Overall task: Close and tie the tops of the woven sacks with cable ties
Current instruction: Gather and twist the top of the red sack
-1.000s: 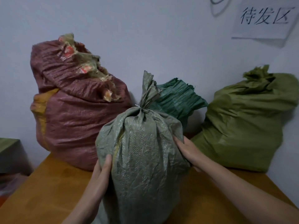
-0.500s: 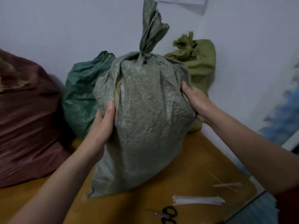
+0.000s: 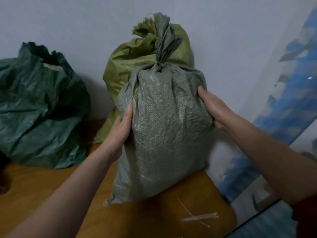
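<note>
A grey-green woven sack (image 3: 164, 127) stands upright in the middle of the view, its neck gathered and tied just below the bunched top. My left hand (image 3: 120, 131) presses on its left side and my right hand (image 3: 212, 109) grips its upper right side, so both hold it. Behind it leans an olive sack (image 3: 123, 66) with a bunched top. To the left sits a dark green sack (image 3: 41, 107) whose top gapes open. A few white cable ties (image 3: 199, 218) lie on the wooden table (image 3: 42, 189) near the front right.
The wall stands close behind the sacks. A blue and white patterned surface (image 3: 283, 117) rises along the right, beside the table's right edge. Bare tabletop shows at the front left.
The view has swung right and the grey-green sack has moved right with both hands, now in front of the olive sack. The maroon sack and the scissors have left the view.
</note>
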